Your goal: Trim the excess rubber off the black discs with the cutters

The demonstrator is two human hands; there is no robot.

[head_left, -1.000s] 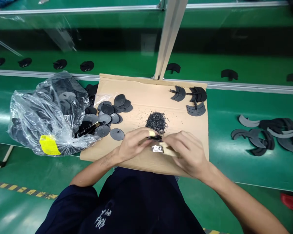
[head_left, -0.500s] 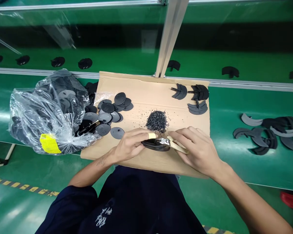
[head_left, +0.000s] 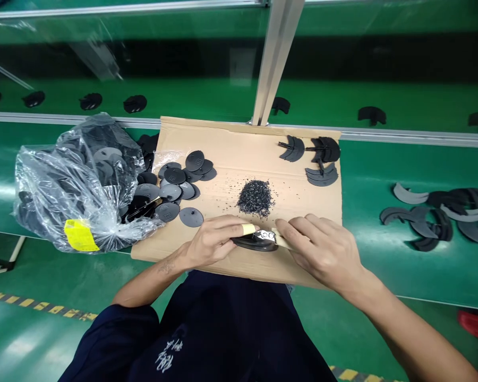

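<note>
My left hand [head_left: 213,240] is closed on a black plastic part [head_left: 255,244] with a rounded edge, and yellow tape wraps one of its fingers. In my right hand [head_left: 324,249] is a pair of nippers [head_left: 266,235] with a shiny metal head and pale handles, mostly covered by the fingers. The metal head touches or overlaps the upper side of the part; the exact contact of the jaws is hidden. Just beyond both hands lies a heap of small black plastic bits [head_left: 255,198] on a cardboard sheet [head_left: 239,154].
Loose black oval discs [head_left: 169,192] lie left, beside a clear plastic bag [head_left: 79,185] full of similar discs. Stacked curved parts [head_left: 322,175] sit at the cardboard's right, more curved parts [head_left: 438,212] farther right. A metal post [head_left: 276,63] rises behind; beyond it is a belt [head_left: 207,98] carrying parts.
My right hand has shifted slightly and its fingers have closed further around the nippers' handles. The parts on the belt have moved slightly left in the picture.
</note>
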